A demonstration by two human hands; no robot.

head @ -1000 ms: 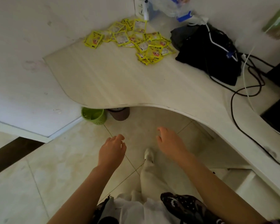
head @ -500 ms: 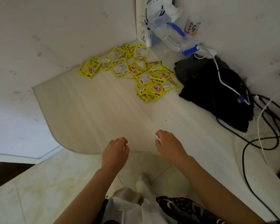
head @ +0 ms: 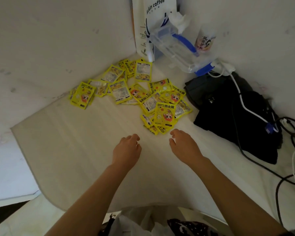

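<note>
Several yellow sachets point(head: 136, 92) lie scattered in a loose heap in the far corner of a pale wooden desk point(head: 75, 142). My left hand point(head: 126, 150) hovers over the desk with fingers loosely curled and holds nothing. My right hand point(head: 184, 145) reaches forward beside it, fingers relaxed, its fingertips just short of the nearest sachets point(head: 160, 128). Neither hand touches a sachet.
A black bag point(head: 232, 116) with white and black cables point(head: 289, 167) lies at the right. A clear plastic container with blue parts point(head: 177, 51), a white coffee bag point(head: 148, 28) and a cup point(head: 204, 43) stand in the corner. White walls enclose the desk at left and back.
I have stepped up to the desk. Both hands moved forward from above the floor to over the desktop, and the sachets are now much closer.
</note>
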